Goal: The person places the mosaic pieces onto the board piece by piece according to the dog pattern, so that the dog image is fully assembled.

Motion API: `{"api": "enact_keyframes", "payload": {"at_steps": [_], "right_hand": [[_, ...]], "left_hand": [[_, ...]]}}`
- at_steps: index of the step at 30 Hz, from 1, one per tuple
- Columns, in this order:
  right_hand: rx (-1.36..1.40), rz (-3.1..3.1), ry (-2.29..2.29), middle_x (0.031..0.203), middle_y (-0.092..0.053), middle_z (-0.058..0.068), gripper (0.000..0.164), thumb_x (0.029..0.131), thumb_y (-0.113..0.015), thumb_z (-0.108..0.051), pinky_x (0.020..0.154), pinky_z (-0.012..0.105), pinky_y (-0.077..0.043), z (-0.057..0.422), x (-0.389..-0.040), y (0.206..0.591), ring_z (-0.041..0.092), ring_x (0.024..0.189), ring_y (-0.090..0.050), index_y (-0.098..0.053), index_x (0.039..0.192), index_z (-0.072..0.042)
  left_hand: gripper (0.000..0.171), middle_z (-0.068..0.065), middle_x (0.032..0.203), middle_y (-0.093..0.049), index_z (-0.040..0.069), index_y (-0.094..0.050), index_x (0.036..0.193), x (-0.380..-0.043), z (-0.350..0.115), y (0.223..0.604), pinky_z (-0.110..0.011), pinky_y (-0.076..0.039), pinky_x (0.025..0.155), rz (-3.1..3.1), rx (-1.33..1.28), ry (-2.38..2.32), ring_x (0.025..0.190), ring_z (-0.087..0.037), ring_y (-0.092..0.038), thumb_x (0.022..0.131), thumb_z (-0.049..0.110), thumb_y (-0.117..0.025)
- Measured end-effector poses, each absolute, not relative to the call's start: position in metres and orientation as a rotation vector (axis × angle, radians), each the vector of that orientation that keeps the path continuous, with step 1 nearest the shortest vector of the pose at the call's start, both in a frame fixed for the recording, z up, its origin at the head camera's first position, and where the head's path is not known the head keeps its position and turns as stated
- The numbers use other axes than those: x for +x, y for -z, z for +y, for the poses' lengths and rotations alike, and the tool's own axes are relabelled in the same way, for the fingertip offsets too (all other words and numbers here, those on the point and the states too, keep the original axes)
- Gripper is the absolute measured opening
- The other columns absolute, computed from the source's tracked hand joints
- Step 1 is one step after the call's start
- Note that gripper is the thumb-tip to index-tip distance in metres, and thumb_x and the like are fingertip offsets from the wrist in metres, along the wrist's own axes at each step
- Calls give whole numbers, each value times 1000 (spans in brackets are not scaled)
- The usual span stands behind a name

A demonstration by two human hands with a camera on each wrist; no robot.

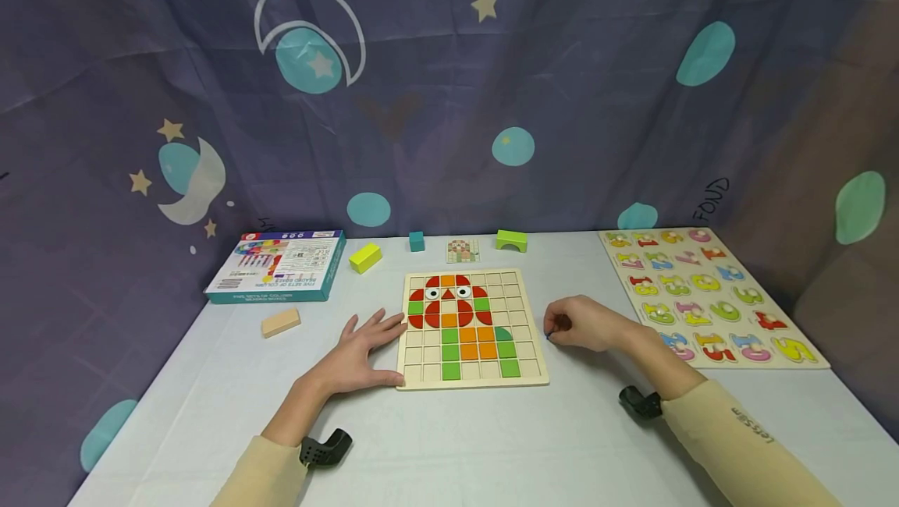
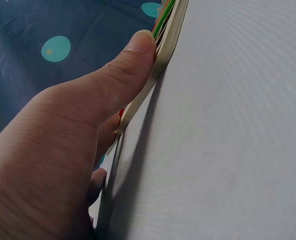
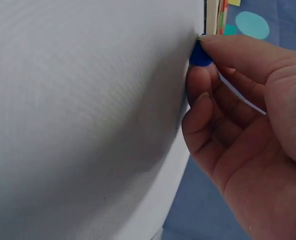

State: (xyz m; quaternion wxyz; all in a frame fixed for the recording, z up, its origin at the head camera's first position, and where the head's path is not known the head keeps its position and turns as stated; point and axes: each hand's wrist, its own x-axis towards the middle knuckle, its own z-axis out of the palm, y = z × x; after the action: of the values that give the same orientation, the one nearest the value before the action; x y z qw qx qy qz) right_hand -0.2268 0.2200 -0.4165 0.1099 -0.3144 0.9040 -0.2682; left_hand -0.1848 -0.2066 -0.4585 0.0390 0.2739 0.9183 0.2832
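Note:
A wooden grid board (image 1: pixel 472 386) lies on the table, with red, orange and green tiles forming an owl-like figure and two round eyes. My left hand (image 1: pixel 354 359) is spread along its left side, the thumb against the lower left corner and fingertips at the edge. In the left wrist view the thumb (image 2: pixel 133 57) presses straight along the board's rim. Just right of the board, my right hand (image 1: pixel 586 324) pinches a small blue tile (image 3: pixel 201 56) between thumb and index finger, close over the table. The other right fingers are curled inward.
A picture card (image 1: pixel 463 250) lies behind the board, between a teal cube (image 1: pixel 417 241) and a green arch block (image 1: pixel 511 240). Yellow (image 1: pixel 365 257) and plain wooden (image 1: pixel 281 323) blocks and a game box (image 1: pixel 274 267) are left. A number puzzle board (image 1: pixel 709 296) lies right.

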Motion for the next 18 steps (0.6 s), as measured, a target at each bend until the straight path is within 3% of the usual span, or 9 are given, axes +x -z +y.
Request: {"api": "enact_keyframes", "payload": {"at_steps": [18], "right_hand": [[-922, 2578, 905, 79, -61, -6, 14, 84, -81, -2, 64, 25, -49, 224, -224, 418, 11, 74, -54, -70, 88, -10]], "left_hand": [[93, -2, 160, -38, 12, -49, 151, -185, -207, 459, -61, 3, 118, 2819, 834, -860, 152, -31, -15, 76, 56, -82]]}}
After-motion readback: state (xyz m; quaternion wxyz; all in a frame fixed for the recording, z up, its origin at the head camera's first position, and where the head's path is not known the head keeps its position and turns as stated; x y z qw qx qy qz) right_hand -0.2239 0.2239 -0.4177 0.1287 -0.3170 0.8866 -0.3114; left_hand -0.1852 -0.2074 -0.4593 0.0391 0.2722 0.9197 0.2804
